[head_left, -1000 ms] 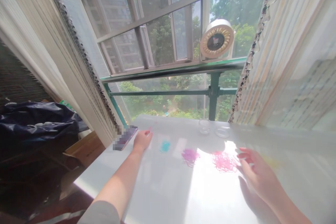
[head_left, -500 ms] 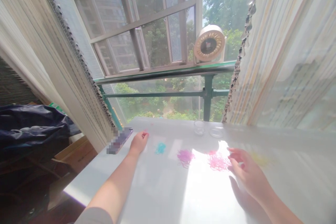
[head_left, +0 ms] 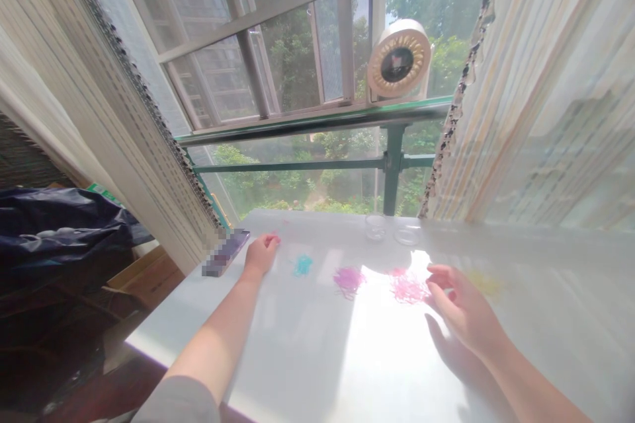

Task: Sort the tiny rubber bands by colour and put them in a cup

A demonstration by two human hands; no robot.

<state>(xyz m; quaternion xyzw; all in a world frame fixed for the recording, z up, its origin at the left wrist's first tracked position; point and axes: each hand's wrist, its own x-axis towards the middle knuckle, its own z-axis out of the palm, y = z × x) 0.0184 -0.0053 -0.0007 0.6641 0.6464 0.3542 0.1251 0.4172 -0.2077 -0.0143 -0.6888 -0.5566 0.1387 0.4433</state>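
Note:
My left hand [head_left: 260,255] rests on the far left of the white table [head_left: 292,344], fingers curled into a pinch. A trace of pink shows at its fingertips, too small to make out. Beside it lies a small pile of turquoise strands [head_left: 302,265]. My right hand [head_left: 461,304] hovers at the right edge of a pile of pink strands [head_left: 407,287], casting a shadow below. Its thumb and index finger curve forward with a small gap between them. A pile of purple strands [head_left: 348,281] sits left of the pink one; yellow strands [head_left: 485,283] lie behind the right hand.
Two clear round containers or lids, one a dish [head_left: 376,228] and one flatter [head_left: 407,234], stand at the table's back. A phone [head_left: 231,250] lies at the left edge. A round fan [head_left: 399,61] sits above the green railing [head_left: 317,121]. Curtains hang on both sides.
The view has tilted down slightly, so the table and piles appear higher. Both hands stay at about the same places relative to the piles.

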